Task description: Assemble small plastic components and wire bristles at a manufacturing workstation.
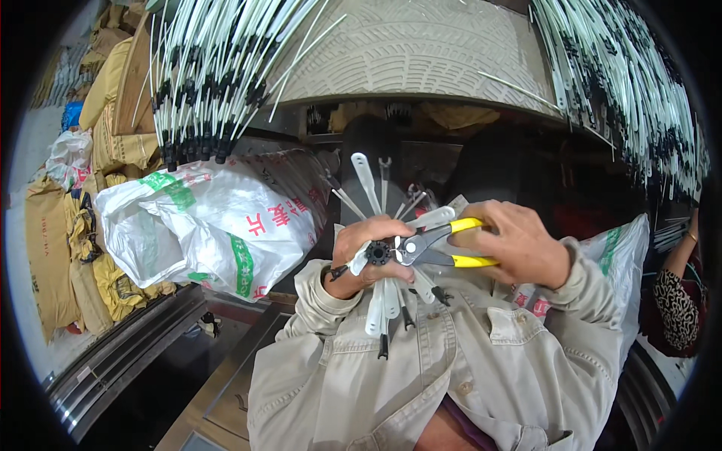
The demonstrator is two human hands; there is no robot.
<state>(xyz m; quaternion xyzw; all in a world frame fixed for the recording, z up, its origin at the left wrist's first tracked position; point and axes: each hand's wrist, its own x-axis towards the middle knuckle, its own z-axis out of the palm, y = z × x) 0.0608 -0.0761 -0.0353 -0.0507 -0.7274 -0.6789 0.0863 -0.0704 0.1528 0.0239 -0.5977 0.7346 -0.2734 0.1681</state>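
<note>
My left hand (355, 242) is wrapped round a black round hub (378, 252), held in front of my body. From the hub, several white flat blades (365, 180) and thin rods with black forked ends (384, 338) fan out all around. My right hand (519, 239) grips a pair of pliers with yellow handles (475, 261), its fingers around the grips. The metal head of the pliers lies right against the hub, between the left thumb and fingers. Whether the jaws bite on a part there, I cannot tell.
A textured table (421, 52) stands ahead, a loose white rod (519, 90) on it. Bundles of white rods with black fittings (199, 90) hang at its left and right ends. A white plastic sack (180, 225) lies left; brown sacks (53, 263) stand beyond. At right is another person's arm (681, 255).
</note>
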